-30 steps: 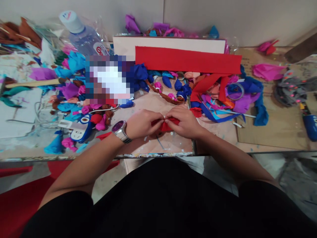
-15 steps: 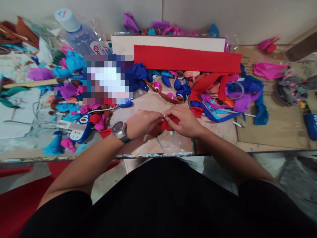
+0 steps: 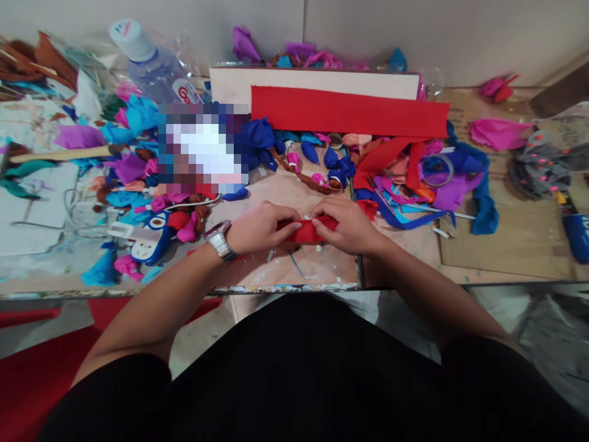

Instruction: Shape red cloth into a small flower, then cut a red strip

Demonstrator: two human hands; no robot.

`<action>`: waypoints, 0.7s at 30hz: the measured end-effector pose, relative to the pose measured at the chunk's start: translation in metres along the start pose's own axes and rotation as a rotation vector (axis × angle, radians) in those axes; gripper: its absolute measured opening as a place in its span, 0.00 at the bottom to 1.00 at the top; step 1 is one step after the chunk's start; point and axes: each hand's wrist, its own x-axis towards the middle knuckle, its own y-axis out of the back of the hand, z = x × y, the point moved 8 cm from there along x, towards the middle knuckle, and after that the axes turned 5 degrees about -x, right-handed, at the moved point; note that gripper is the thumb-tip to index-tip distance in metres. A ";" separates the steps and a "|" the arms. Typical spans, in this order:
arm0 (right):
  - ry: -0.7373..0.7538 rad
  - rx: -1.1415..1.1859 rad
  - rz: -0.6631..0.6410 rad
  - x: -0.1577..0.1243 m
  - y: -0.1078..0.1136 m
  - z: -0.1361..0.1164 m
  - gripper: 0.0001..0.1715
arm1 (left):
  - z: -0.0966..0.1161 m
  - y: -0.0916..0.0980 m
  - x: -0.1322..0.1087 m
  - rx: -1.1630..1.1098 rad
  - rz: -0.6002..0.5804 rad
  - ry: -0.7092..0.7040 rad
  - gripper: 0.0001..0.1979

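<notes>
A small piece of red crepe paper point(image 3: 304, 232) is stretched between my two hands, low over the front middle of the table. My left hand point(image 3: 267, 228), with a metal watch on its wrist, pinches the left end between thumb and fingers. At the other end, my right hand point(image 3: 343, 226) grips the paper the same way. Part of the paper is hidden under the fingers. Beyond them lie a brown twisted strand point(image 3: 309, 180) and dark blue crumpled paper pieces point(image 3: 340, 167).
A long red strip point(image 3: 350, 112) lies on a white board at the back. Red and blue paper strips and a tape roll point(image 3: 438, 170) are heaped right. Left are a bottle point(image 3: 161, 73), a power strip point(image 3: 150, 242) with cable and crumpled paper. Cardboard point(image 3: 506, 239) covers the right side.
My hands have moved slightly apart, the left one leftward. More of the red crepe paper shows between them, spread flatter than before. The view has shifted a little.
</notes>
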 end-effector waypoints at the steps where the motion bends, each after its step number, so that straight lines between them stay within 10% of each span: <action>1: 0.008 0.006 -0.006 0.000 0.001 -0.001 0.05 | -0.001 0.000 0.000 -0.001 -0.003 0.004 0.15; 21: 0.342 -0.110 0.147 -0.008 0.004 -0.025 0.13 | -0.008 -0.006 0.000 -0.412 -0.169 0.086 0.12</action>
